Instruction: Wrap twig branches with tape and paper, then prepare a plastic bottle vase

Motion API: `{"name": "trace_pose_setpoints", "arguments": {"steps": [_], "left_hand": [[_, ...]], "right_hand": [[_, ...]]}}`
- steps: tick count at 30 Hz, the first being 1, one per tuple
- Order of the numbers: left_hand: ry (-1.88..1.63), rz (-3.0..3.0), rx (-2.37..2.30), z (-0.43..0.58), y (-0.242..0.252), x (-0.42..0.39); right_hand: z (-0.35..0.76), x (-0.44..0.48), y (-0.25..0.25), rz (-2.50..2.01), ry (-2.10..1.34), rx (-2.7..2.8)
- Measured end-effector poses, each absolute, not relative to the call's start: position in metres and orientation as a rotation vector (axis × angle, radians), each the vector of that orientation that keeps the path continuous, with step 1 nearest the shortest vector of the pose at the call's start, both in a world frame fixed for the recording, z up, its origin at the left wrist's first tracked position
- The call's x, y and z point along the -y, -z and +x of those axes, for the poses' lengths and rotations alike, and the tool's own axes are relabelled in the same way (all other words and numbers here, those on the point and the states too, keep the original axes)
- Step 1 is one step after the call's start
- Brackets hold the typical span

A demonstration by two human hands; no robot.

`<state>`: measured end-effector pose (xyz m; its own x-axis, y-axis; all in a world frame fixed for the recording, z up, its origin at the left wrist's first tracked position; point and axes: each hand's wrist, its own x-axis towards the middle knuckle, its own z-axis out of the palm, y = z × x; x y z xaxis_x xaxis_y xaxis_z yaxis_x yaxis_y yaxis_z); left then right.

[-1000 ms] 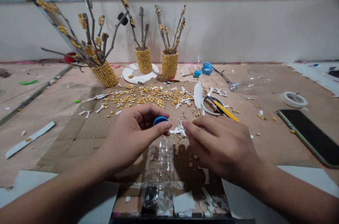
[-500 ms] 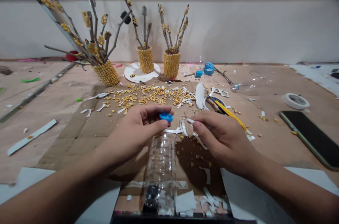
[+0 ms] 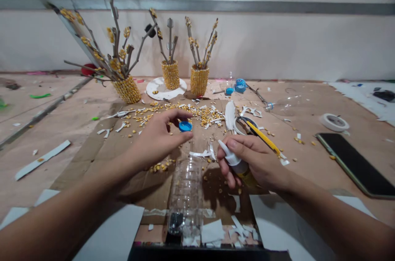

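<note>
Between its thumb and fingers, my left hand (image 3: 159, 135) grips a blue bottle cap (image 3: 185, 126), hollow side up, above the cardboard. My right hand (image 3: 251, 156) is wrapped round a small glue bottle (image 3: 243, 170) with a white pointed nozzle. That nozzle tilts up and left towards the cap, with a gap between them. Below and between the hands lies a clear plastic bottle (image 3: 187, 191) on its side. Loose corn kernels (image 3: 211, 116) and white scraps are scattered just beyond. My right palm hides part of the glue bottle.
Several corn-covered pots (image 3: 199, 81) holding twigs stand at the back, one on a white disc (image 3: 151, 91). Right of my hands lie a yellow-handled cutter (image 3: 263, 137), a tape roll (image 3: 335, 122) and a phone (image 3: 354, 164). Paper strips (image 3: 43, 160) lie around.
My right hand has turned, bringing the glue bottle and its white nozzle into clear view. My left hand, holding the cap, has shifted slightly left and up. The camera view has tilted a little.
</note>
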<state>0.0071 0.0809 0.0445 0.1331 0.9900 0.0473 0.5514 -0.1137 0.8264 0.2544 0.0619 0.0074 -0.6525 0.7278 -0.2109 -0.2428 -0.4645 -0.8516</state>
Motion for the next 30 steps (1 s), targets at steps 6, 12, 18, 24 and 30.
{"name": "trace_pose_setpoints", "arguments": {"steps": [6,12,18,24,30], "left_hand": [[-0.827,1.813,-1.882,-0.008,-0.023,-0.163],[-0.936,1.748,-2.1,0.002,-0.001,-0.215],[-0.924,1.725,-2.122,-0.003,-0.012,-0.215],[-0.4,1.98,-1.624,-0.026,-0.072,-0.119],[-0.137,1.816,-1.56,-0.019,-0.075,-0.009]], "right_hand": [[0.255,-0.067,-0.003,-0.792,-1.976,1.23],[0.255,-0.074,0.002,-0.813,-1.868,1.289],[0.26,-0.077,-0.005,-0.867,-1.783,1.231],[0.262,-0.079,-0.008,-0.985,-1.625,1.365],[0.269,-0.087,-0.01,-1.204,-1.657,1.277]]}}
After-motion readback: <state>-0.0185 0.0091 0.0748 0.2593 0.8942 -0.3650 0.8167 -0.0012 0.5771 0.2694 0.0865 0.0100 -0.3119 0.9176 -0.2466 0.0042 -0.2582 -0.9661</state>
